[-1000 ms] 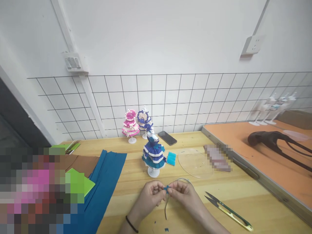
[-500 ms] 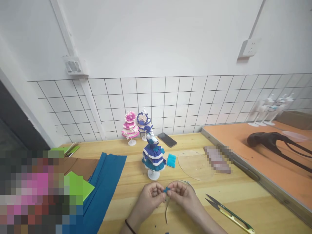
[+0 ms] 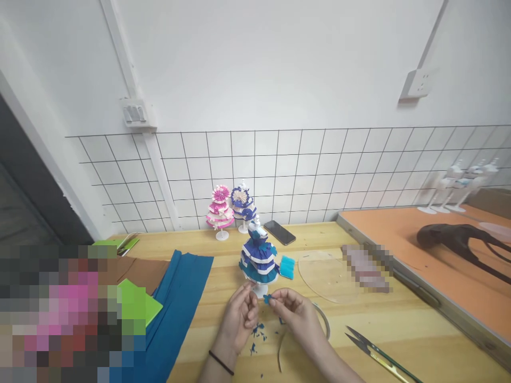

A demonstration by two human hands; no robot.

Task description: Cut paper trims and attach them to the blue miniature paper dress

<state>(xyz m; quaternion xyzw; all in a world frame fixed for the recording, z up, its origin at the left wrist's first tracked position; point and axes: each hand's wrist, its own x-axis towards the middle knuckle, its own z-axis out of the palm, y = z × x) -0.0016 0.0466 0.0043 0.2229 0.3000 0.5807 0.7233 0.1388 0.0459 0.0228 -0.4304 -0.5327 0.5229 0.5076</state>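
Between the thumb and forefinger of my right hand (image 3: 297, 315) is a small piece of blue crepe paper (image 3: 267, 299). My left hand (image 3: 239, 314) is to its left, apart from the piece, with fingers loosely curled and nothing visible in them. Just beyond both hands stands a small dress form (image 3: 258, 258) in a tiered blue and white paper dress, upright on a white round base. Blue paper scraps (image 3: 259, 332) lie on the wood between my wrists. A roll of narrow tape (image 3: 325, 322) is partly hidden behind my right hand, and a strip curves below it.
Snips (image 3: 371, 348) lie at the right front. A phone (image 3: 279, 233), a turquoise packet (image 3: 287, 267) and a clear disc (image 3: 323, 276) lie farther back. Folded blue crepe paper (image 3: 179, 303) covers the left side. Pink (image 3: 220, 210) and navy (image 3: 242, 202) dressed forms stand near the wall.
My left hand has let go of the blue piece and drawn left, uncovering the scraps. My right hand keeps its pinch, slightly higher. The whole view has shifted a little.
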